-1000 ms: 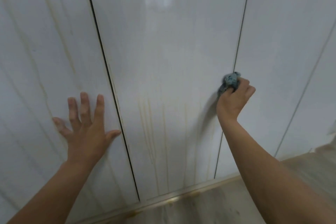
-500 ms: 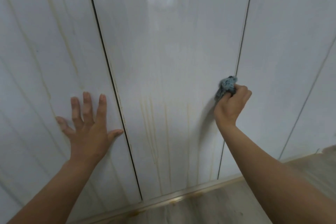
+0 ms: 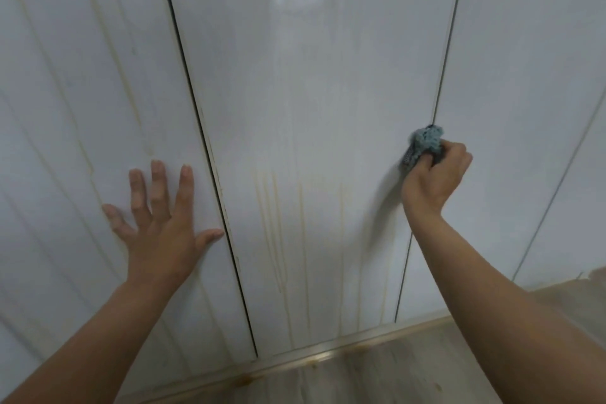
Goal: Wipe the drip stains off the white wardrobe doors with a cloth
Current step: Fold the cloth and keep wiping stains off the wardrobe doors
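White wardrobe doors fill the view. The middle door (image 3: 311, 92) carries several yellowish drip stains (image 3: 272, 223) running down its lower half. My right hand (image 3: 433, 177) grips a bunched blue-grey cloth (image 3: 423, 144) and presses it against the middle door's right edge, beside the seam. My left hand (image 3: 160, 223) lies flat with fingers spread on the left door (image 3: 82, 75), its thumb close to the dark gap between the doors. The left door shows long faint streaks (image 3: 128, 92) too.
A metal bottom rail (image 3: 314, 357) with rusty spots runs under the doors, and pale wood-look floor (image 3: 377, 380) lies below it. Further white doors (image 3: 524, 75) stand to the right.
My right hand has slid the cloth slightly up and left along the seam of the middle door. My left hand stays flat on the left door.
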The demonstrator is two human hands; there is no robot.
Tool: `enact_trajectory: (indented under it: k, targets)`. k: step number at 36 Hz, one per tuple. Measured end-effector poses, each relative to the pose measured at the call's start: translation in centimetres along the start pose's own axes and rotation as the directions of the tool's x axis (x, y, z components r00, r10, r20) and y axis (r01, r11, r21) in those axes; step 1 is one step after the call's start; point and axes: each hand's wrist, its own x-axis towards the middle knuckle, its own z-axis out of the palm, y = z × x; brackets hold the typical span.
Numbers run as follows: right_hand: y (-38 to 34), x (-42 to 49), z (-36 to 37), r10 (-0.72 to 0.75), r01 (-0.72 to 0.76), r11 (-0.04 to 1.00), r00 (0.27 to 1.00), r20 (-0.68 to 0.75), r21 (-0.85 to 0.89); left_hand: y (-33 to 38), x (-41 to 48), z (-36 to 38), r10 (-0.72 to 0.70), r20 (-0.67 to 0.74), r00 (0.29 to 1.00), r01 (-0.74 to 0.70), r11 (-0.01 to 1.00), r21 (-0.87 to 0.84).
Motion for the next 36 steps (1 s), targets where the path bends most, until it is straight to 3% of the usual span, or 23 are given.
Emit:
enact_trajectory:
  k: [2,5,7,9,11,13,16,17,19,21,24,27,28,29,30,31,33,34,36]
  targets:
    - [-0.2,-1.0,0.5,-0.043,0.043,0.999,0.999,0.006,-0.012,0.0,-0.1,0.0,0.0,-0.002,1.0,0.0,1.0,-0.001]
    - [1.0,-4.5,1.1,-0.256,0.257,0.966,0.957,0.137,0.008,0.0,0.0,0.0,0.005,0.005,1.0,-0.005,1.0,-0.004]
    - [2.4,-6.4,0.9,-0.465,0.47,0.881,0.834,0.297,0.061,0.1,0.0,-0.1,0.005,0.011,1.0,-0.004,1.0,-0.009]
    - [3.8,-6.7,0.4,-0.647,0.677,0.729,0.637,0.419,0.096,0.1,-0.1,0.0,0.002,0.016,1.0,-0.002,1.0,-0.011]
    - [4.0,-5.6,0.1,-0.698,0.743,0.659,0.546,0.463,0.116,0.0,0.0,0.1,0.0,0.006,1.0,0.0,1.0,-0.005]
    - [3.2,-4.4,-0.1,-0.668,0.698,0.708,0.611,0.425,0.109,-0.1,0.0,0.1,0.004,0.007,1.0,-0.004,1.0,0.006]
    - [0.1,-3.1,0.1,-0.397,0.387,0.918,0.883,0.252,0.093,0.0,0.1,0.2,-0.002,0.014,1.0,0.002,1.0,0.005]
    - [-0.9,-2.8,0.3,-0.293,0.278,0.955,0.939,0.179,0.103,-0.1,0.0,0.2,-0.002,0.017,1.0,0.002,1.0,0.001]
    - [-2.0,-2.8,0.9,-0.194,0.185,0.978,0.976,0.097,0.096,-0.1,-0.1,0.2,0.002,0.019,1.0,-0.002,1.0,-0.002]
    - [-1.8,-3.8,1.4,-0.261,0.254,0.965,0.958,0.119,0.07,-0.1,-0.1,0.1,0.004,0.03,1.0,-0.004,1.0,0.001]
    - [0.1,-7.1,1.5,-0.484,0.476,0.873,0.828,0.282,0.1,-0.1,-0.1,0.1,0.003,0.048,0.999,-0.003,1.0,-0.005]
    - [2.0,-8.9,0.8,-0.709,0.727,0.661,0.522,0.475,0.187,-0.1,-0.1,0.0,0.001,0.051,0.999,-0.001,1.0,-0.01]
    - [2.2,-8.6,0.6,-0.734,0.766,0.609,0.445,0.513,0.207,0.0,-0.1,0.0,-0.003,0.053,0.999,0.003,1.0,-0.011]
    - [2.1,-8.0,0.5,-0.744,0.78,0.589,0.419,0.52,0.214,0.1,-0.1,0.0,-0.005,0.055,0.998,0.006,1.0,-0.011]
    - [1.5,-7.4,0.6,-0.741,0.771,0.604,0.449,0.499,0.202,0.0,0.0,0.0,-0.008,0.058,0.998,0.008,1.0,-0.007]
    - [0.7,-6.6,0.8,-0.714,0.732,0.658,0.533,0.453,0.176,0.1,0.0,0.0,-0.009,0.062,0.998,0.009,1.0,-0.004]
    - [-1.6,-5.1,1.2,-0.566,0.559,0.821,0.763,0.312,0.12,0.1,0.0,-0.1,-0.014,0.071,0.997,0.014,1.0,0.0]
    - [-2.5,-4.4,1.3,-0.476,0.465,0.879,0.842,0.254,0.109,0.1,0.0,-0.1,-0.014,0.074,0.997,0.014,1.0,0.0]
    - [-3.6,-3.5,1.5,-0.399,0.388,0.917,0.894,0.202,0.092,0.1,0.0,0.0,-0.013,0.076,0.997,0.012,1.0,0.004]
